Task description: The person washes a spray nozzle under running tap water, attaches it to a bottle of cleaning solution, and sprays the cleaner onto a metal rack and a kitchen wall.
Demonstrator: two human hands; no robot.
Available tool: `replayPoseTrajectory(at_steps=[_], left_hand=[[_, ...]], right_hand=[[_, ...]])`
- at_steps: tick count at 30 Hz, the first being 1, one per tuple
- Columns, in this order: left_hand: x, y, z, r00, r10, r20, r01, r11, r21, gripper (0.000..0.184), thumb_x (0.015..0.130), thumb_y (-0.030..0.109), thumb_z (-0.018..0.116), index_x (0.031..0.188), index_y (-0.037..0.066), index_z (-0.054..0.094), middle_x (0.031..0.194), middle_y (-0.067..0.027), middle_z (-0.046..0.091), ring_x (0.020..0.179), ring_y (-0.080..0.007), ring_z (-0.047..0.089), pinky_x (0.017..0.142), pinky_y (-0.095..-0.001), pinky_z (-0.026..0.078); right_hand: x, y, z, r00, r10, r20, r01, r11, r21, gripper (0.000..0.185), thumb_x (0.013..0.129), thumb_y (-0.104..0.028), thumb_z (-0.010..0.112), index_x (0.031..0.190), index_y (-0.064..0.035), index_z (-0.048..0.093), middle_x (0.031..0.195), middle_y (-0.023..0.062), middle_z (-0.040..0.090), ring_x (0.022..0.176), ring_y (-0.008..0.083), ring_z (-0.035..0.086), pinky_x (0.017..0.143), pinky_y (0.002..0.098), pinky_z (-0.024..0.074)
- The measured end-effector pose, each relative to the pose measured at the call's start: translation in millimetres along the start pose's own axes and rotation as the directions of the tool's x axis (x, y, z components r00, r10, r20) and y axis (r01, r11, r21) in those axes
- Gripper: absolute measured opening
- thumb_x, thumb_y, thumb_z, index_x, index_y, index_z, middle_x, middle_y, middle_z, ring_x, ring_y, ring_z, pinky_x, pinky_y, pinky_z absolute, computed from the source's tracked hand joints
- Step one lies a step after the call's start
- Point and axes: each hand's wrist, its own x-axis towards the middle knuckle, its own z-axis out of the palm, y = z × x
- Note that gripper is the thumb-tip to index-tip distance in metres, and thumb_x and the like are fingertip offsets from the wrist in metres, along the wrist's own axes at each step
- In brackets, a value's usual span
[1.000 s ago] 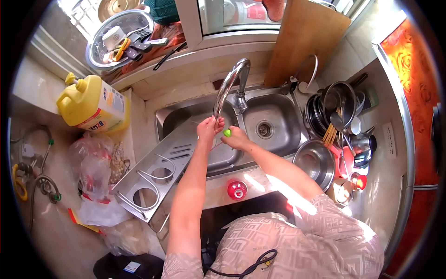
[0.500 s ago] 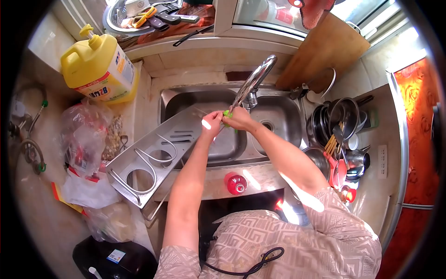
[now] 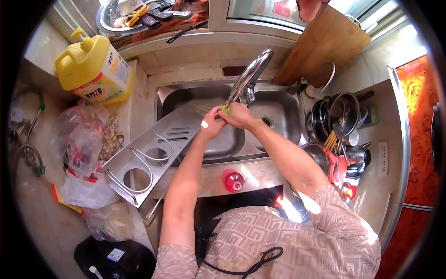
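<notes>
Under the spout of the chrome faucet (image 3: 251,76), my two hands meet over the left basin of the steel sink (image 3: 200,95). Between them a small bright green thing (image 3: 226,110) shows; most of it is hidden by fingers, so its kind is unclear. My right hand (image 3: 239,115) is closed around it from the right. My left hand (image 3: 213,123) pinches at its left side, touching the right hand. A stainless steel rack (image 3: 160,153) with round holes, slots and wire loops lies slantwise across the left basin's edge, beside my left forearm.
A red bottle (image 3: 233,180) stands on the sink's front ledge. Left are a yellow detergent jug (image 3: 95,67) and plastic bags (image 3: 81,135). Pans (image 3: 344,111) and utensils crowd the right counter. A wooden board (image 3: 323,51) leans behind; knives (image 3: 160,16) lie on the sill.
My hands have drawn closer together, and less of the green thing shows below them. The whole view has shifted slightly. The rack and bottle stay in place.
</notes>
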Motion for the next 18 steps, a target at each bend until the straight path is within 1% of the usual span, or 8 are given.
replayPoseTrajectory(at_steps=[1,2,4,5,9,11,15,18], left_hand=[[1.2,3.2,-2.6,0.999,-0.03,0.022,0.03,0.999,0.023,0.037,0.08,0.0,0.072,0.114,0.001,0.061,0.104,-0.0049,0.068,0.099,-0.0133,0.063,0.088,-0.0275,0.05],[2.6,4.0,-4.1,0.997,-0.061,0.046,0.059,0.997,0.044,0.038,0.078,-0.001,0.073,0.114,0.001,0.061,0.104,-0.0046,0.068,0.098,-0.0128,0.063,0.087,-0.0275,0.051],[5.7,7.2,-7.1,0.993,-0.082,0.086,0.08,0.996,0.029,0.037,0.078,-0.002,0.072,0.114,0.001,0.061,0.103,-0.0039,0.068,0.098,-0.0123,0.063,0.087,-0.0271,0.051],[8.6,6.0,-8.6,0.988,-0.099,0.115,0.098,0.995,0.015,0.036,0.079,-0.003,0.071,0.114,0.001,0.061,0.103,-0.0033,0.068,0.097,-0.0119,0.063,0.087,-0.0266,0.051],[11.7,8.2,-9.3,0.979,-0.107,0.173,0.125,0.988,-0.093,0.033,0.082,-0.004,0.069,0.113,0.001,0.061,0.103,-0.0022,0.067,0.095,-0.0105,0.063,0.087,-0.0256,0.051],[9.8,12.4,-7.4,0.981,-0.081,0.175,0.097,0.992,-0.084,0.029,0.085,-0.004,0.067,0.113,0.001,0.061,0.103,-0.0014,0.067,0.093,-0.0092,0.063,0.087,-0.0246,0.051],[8.5,20.1,-4.2,0.979,-0.075,0.191,0.096,0.99,-0.107,0.028,0.085,-0.003,0.067,0.112,0.001,0.062,0.102,-0.0021,0.067,0.093,-0.0089,0.062,0.086,-0.0245,0.051],[6.7,30.1,-5.1,0.972,-0.118,0.203,0.128,0.991,-0.033,0.027,0.085,-0.003,0.067,0.112,0.001,0.062,0.102,-0.0027,0.068,0.093,-0.0088,0.062,0.086,-0.0246,0.05]], right_hand=[[-6.5,-7.0,-7.1,0.999,-0.05,0.009,0.05,0.999,0.0,0.038,0.083,-0.039,0.058,0.093,-0.0045,0.07,0.092,0.0218,0.068,0.092,0.04,0.064,0.082,0.0459,0.0498],[-8.1,-6.4,-9.0,0.999,-0.041,0.008,0.041,0.999,0.003,0.038,0.083,-0.039,0.058,0.093,-0.0045,0.07,0.092,0.0218,0.068,0.092,0.04,0.064,0.082,0.0459,0.0498],[-5.0,-7.6,-16.1,0.998,-0.036,0.042,0.037,0.999,-0.01,0.043,0.083,-0.037,0.058,0.108,-0.0034,0.064,0.1,0.0247,0.067,0.098,0.041,0.063,0.088,0.0463,0.0491],[-2.6,-9.5,-17.3,0.999,0.028,0.038,-0.029,1.0,0.007,0.041,0.081,-0.036,0.059,0.108,-0.005,0.065,0.099,0.0235,0.067,0.097,0.04,0.063,0.087,0.0459,0.0495],[-5.7,-14.3,-29.0,0.997,0.074,0.036,-0.076,0.996,0.05,0.04,0.079,-0.034,0.059,0.106,-0.0049,0.065,0.097,0.023,0.067,0.096,0.0401,0.064,0.085,0.0464,0.0499],[-5.4,-17.9,-33.2,0.993,0.12,0.019,-0.12,0.992,-0.031,0.039,0.078,-0.033,0.06,0.104,-0.0042,0.065,0.095,0.023,0.068,0.094,0.0404,0.064,0.084,0.0474,0.0499],[-9.4,-19.9,-37.0,0.996,0.077,-0.041,-0.078,0.997,-0.021,0.037,0.078,-0.032,0.06,0.101,-0.003,0.064,0.094,0.0238,0.067,0.092,0.0413,0.064,0.083,0.0491,0.0497],[-9.6,-14.8,-32.3,0.992,0.054,-0.11,-0.055,0.999,0.002,0.036,0.079,-0.032,0.059,0.099,-0.0023,0.064,0.092,0.0245,0.067,0.091,0.0419,0.064,0.082,0.0495,0.0497]])
